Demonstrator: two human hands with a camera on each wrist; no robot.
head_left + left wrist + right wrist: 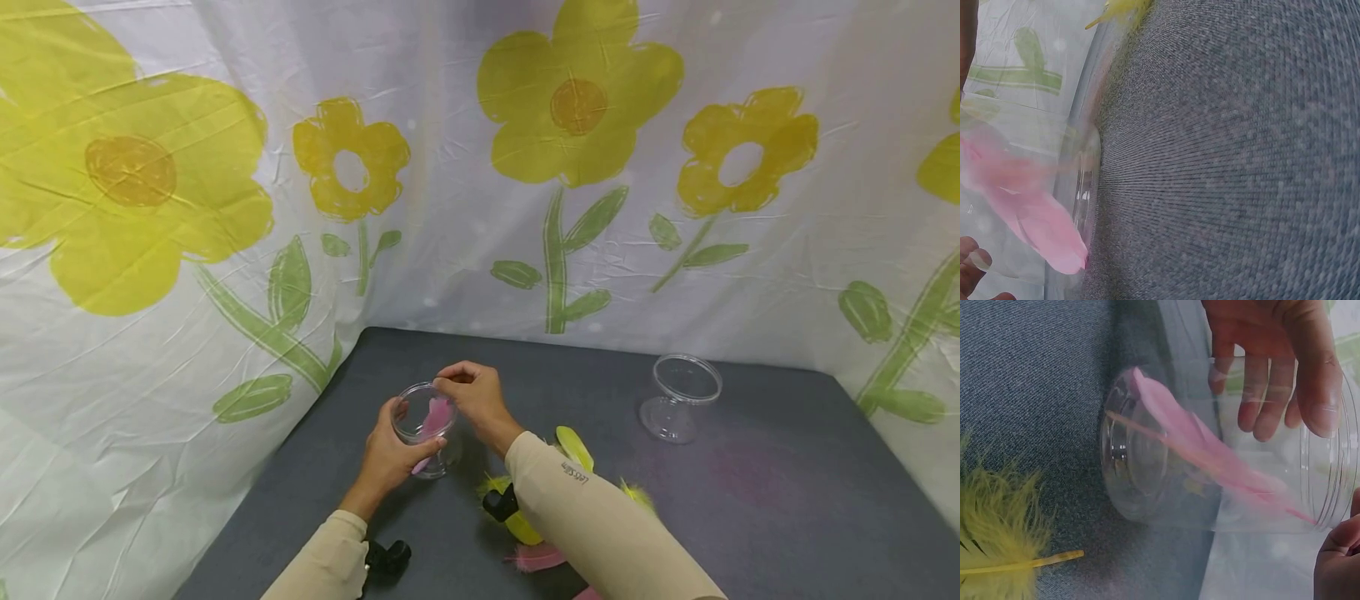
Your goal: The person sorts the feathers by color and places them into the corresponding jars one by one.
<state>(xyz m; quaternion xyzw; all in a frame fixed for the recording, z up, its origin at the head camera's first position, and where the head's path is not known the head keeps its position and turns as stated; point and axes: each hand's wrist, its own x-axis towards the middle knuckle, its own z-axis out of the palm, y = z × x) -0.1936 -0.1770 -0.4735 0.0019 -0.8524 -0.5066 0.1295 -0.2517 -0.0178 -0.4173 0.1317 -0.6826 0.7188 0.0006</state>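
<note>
A clear plastic jar [411,435] with a threaded rim stands on the dark table, with pink feather [1185,431] lying slantwise inside. A second thin quill [1132,425] shows beside it; whether it is a reflection, I cannot tell. My left hand [390,454] grips the jar near its top, thumb on the near side and fingers around the far side. My right hand [480,402] is at the jar's mouth, where thumb and forefinger appear to pinch the rim. The upper feather end lies close to that thumb.
Yellow feathers [574,448] and a pink feather [538,557] lie under my right forearm. Another clear jar [670,422] stands at the back right. A flower-printed cloth [450,167] hangs behind the table. Black devices [388,557] sit at my wrists.
</note>
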